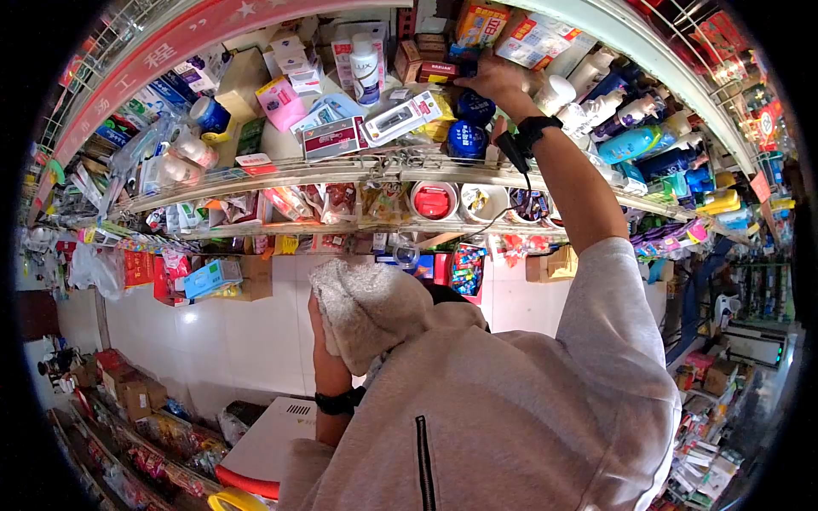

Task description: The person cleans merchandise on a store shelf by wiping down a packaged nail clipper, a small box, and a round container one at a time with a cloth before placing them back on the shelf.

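A grey fleecy towel (375,311) hangs bunched in front of my body, its pile worn and whitish at one end. My left hand (317,300) is at its left edge, closed on it, with most of the fingers hidden by the fabric. My right hand (494,83) reaches onto the upper shelf, fingers stretched leftward beside a small dark red box (437,71); the fingertips seem to touch its edge. Just below this hand are two round blue tubs (468,138). Behind it stands an orange box (480,24).
A white lotion bottle (365,70) and a packaged pen-like item (402,117) stand left on the shelf. Shampoo bottles (630,145) crowd the right. A black cable (511,153) hangs over the shelf edge. Below are white buckets (434,201); a white box (273,443) stands behind.
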`<state>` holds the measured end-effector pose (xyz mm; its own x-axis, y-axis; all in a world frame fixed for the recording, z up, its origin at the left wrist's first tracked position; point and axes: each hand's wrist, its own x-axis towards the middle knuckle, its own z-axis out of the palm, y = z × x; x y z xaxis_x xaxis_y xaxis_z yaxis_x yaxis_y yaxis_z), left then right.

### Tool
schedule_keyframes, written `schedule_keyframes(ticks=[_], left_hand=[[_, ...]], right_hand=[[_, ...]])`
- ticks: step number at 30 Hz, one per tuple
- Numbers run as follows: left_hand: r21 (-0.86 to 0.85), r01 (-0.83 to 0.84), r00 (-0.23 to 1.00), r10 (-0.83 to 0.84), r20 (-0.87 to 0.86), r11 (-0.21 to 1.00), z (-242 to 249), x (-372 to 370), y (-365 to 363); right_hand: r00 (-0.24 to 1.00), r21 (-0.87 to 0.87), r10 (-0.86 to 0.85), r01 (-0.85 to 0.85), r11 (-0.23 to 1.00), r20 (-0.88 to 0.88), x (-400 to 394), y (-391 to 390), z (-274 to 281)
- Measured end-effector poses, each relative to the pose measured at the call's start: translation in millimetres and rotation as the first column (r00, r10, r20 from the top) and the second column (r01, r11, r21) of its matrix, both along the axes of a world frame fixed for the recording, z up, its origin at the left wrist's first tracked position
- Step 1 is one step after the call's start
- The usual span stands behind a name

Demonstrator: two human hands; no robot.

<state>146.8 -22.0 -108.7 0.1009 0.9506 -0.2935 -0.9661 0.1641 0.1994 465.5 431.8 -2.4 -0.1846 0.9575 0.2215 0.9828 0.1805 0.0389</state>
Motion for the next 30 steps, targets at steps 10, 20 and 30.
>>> schedule_keyframes(ticks=[10, 20, 30], left_hand=[[0.025, 0.018, 1.000, -0.018, 0.005, 1.000, -3, 5, 21], [0.056, 0.007, 1.000, -0.006, -0.014, 0.998, -9, 12, 35], [0.091, -0.027, 0.999, 0.029, -0.014, 0.995, 0, 20, 39]], right_hand=[[0.996, -0.311, 0.052, -0.073, 0.948, -0.075, 22, 10, -11], [0.965, -0.415, 0.180, -0.244, 0.876, -0.188, 14, -38, 26], [0.779, -0.136, 0.160, -0.300, 0.944, -0.606, 26, -94, 54]])
